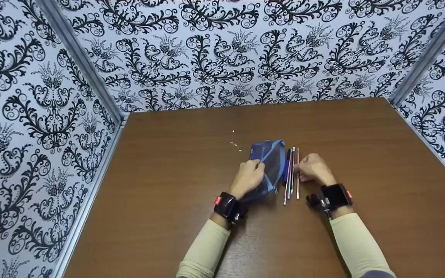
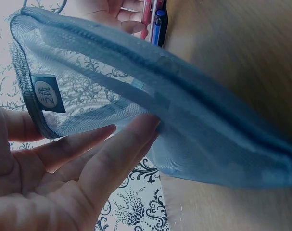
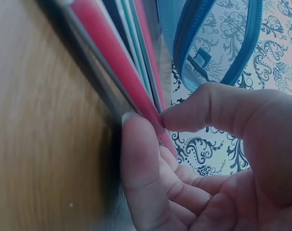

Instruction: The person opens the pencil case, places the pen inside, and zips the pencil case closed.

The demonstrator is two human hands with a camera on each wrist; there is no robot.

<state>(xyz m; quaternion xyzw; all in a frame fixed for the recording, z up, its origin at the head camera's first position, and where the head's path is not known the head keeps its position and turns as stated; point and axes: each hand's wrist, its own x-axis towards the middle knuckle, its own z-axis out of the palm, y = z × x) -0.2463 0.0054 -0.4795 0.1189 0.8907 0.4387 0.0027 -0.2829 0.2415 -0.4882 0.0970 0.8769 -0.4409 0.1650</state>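
Observation:
A blue mesh zip pouch (image 1: pixel 273 164) stands tilted near the middle of the table, its zip mouth gaping to the right. My left hand (image 1: pixel 248 175) pinches its side between thumb and fingers; a small dark label (image 2: pixel 47 93) shows on the mesh in the left wrist view. Right of the pouch, my right hand (image 1: pixel 315 169) pinches a red-striped pencil (image 3: pixel 112 55) between thumb and forefinger. Beside that pencil lie several other pencils (image 1: pixel 287 193), red and green-striped, and a dark blue pen (image 2: pixel 159 26), all roughly parallel. The pouch's inside is only partly visible.
Small pale specks (image 1: pixel 236 146) lie on the brown wooden table (image 1: pixel 168 162) beyond the pouch. Patterned walls (image 1: pixel 222 58) border the table at the back and both sides. Each wrist wears a strapped black camera.

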